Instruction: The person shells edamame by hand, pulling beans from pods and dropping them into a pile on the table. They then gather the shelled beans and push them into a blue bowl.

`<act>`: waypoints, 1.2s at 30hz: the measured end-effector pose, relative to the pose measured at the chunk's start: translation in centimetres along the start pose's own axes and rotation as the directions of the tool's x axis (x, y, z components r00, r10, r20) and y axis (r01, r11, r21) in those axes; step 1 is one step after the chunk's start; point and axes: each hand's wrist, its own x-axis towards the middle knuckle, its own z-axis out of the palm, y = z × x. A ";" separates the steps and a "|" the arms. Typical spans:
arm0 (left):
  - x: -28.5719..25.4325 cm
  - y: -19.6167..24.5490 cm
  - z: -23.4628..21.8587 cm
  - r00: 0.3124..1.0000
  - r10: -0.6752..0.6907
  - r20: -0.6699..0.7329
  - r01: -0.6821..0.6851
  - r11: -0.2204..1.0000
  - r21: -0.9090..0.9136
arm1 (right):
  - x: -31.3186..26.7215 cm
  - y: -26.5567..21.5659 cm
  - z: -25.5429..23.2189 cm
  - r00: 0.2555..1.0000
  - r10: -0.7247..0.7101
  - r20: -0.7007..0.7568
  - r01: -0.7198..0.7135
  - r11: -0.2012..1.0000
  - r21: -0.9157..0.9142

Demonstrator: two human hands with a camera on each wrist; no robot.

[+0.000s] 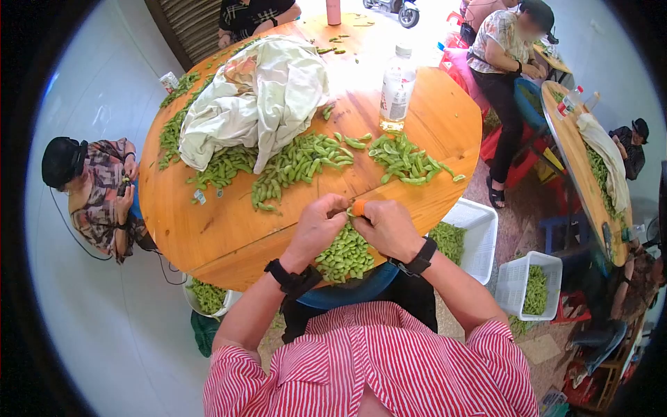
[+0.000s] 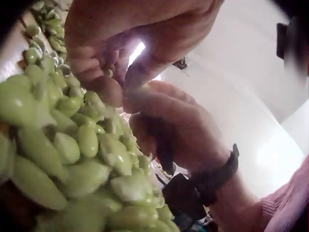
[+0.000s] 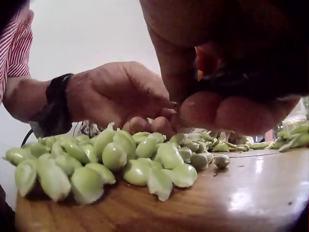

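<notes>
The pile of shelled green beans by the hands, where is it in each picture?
Head view: pile of shelled beans at the table's near edge, under both hands.
Left wrist view: fills the left and bottom, close and blurry.
Right wrist view: lower left on the table.
Shared landmark: black wristband on the left wrist.

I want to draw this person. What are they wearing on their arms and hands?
The left hand and right hand are bare, with no gloves. Each wrist has a black strap: the left wrist strap and the right wrist strap. An orange fingertip cover sits on one finger; which hand is unclear. The red-and-white striped shirt has short sleeves, so the forearms are uncovered.
</notes>
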 end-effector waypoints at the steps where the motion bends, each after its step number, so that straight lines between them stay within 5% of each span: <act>1: -0.1 0.1 0.0 1.000 0.003 0.015 -0.003 1.000 -0.020 | -0.1 0.2 0.1 1.000 -0.003 -0.001 0.003 1.000 -0.003; 4: -0.4 0.8 -0.4 0.992 -0.108 0.065 0.119 0.975 -0.186 | -0.2 0.2 -0.1 1.000 0.023 -0.005 -0.022 0.982 0.188; 7: -0.4 1.1 -0.9 0.984 -0.146 0.104 0.160 0.975 -0.155 | -0.1 0.0 -0.7 0.991 0.072 0.117 -0.110 0.922 0.371; 10: -0.5 0.2 -1.0 0.999 -0.040 -0.007 0.040 0.999 -0.021 | 0.0 1.3 -0.3 0.991 0.101 0.090 -0.130 0.897 0.423; 17: -2.3 0.5 -1.6 0.977 0.209 0.050 -0.215 0.934 0.286 | 2.2 5.2 -3.2 0.980 0.139 -0.142 -0.145 0.989 -0.030; 23: -1.9 0.1 -3.4 0.983 0.074 -0.167 -0.085 0.995 -0.058 | 2.8 6.3 -5.1 0.938 0.194 -0.286 -0.277 0.917 -0.286; 25: -1.1 -0.5 -4.7 0.959 0.220 -0.178 -0.138 0.913 0.384 | 2.7 6.5 -5.5 0.938 0.210 -0.274 -0.291 0.909 -0.297; 28: -0.4 -0.8 -5.0 0.946 0.314 -0.080 -0.214 0.791 0.573 | 2.1 7.0 -5.8 0.941 0.194 -0.276 -0.276 0.914 -0.296; 36: -0.6 -0.1 -2.6 0.960 0.277 0.047 -0.231 0.685 0.691 | 0.7 6.5 -6.0 0.925 0.186 -0.330 -0.279 0.925 -0.259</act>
